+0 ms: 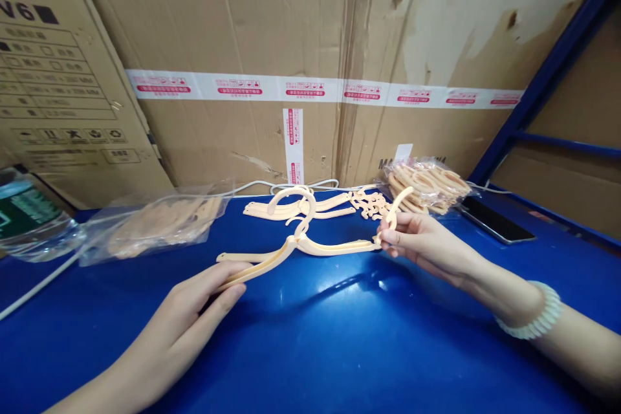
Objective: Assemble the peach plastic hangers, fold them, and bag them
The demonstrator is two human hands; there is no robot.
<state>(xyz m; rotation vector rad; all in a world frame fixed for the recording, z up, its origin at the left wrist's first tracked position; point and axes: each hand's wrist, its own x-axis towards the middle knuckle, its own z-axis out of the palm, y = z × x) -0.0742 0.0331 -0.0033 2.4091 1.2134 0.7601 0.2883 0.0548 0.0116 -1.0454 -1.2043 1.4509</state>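
A cream plastic folding hanger [339,247] is held up between my two hands above the blue table, its curved hook pointing away from me. My left hand [208,304] pinches the end of the hanger's left arm between thumb and fingers. At the tip of the right arm, my right hand [422,242] grips a small curved cream piece [400,202] that sticks upward; whether it is joined to the hanger I cannot tell. Behind it lie more cream hanger parts [272,208] and a heap of small cream pieces [373,202].
Clear bags of cream parts lie at the left [160,226] and back right [427,184]. A phone [499,220] rests at the right, a water bottle [29,217] at the left. A white cable [48,288] crosses the blue table [330,349]. Large cardboard boxes [233,142] stand behind.
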